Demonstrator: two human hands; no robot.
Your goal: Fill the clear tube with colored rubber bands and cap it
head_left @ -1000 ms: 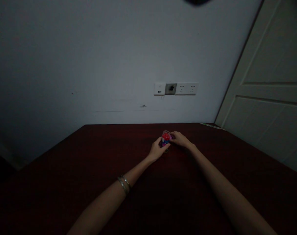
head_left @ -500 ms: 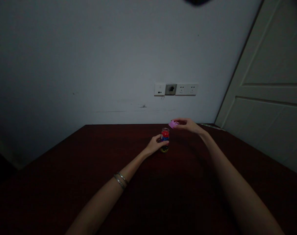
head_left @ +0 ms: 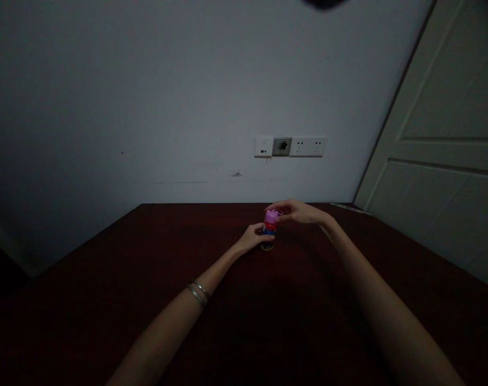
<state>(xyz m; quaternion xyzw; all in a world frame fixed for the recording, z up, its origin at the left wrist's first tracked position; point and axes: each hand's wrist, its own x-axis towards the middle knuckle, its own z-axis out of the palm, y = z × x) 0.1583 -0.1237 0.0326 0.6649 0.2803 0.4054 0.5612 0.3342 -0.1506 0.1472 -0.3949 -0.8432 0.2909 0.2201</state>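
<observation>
A small clear bottle with a red and blue label stands on the dark red table, with something yellowish at its base. Wrapped round its lower half is my left hand, fingers closed on it. A pink cap sits on the bottle's mouth. My right hand grips this cap between thumb and fingers from the right side. Whether the cap is screwed down I cannot tell.
The dark red tabletop reaches back to a pale wall. Sockets and a switch panel are on that wall. A panelled white door rises at the right, and a flat patterned item lies at the table's back right corner.
My right hand has moved left and slightly down, bringing the pink cap from beside the bottle onto its mouth. My left hand still grips the bottle, which leans or shifts very slightly left.
</observation>
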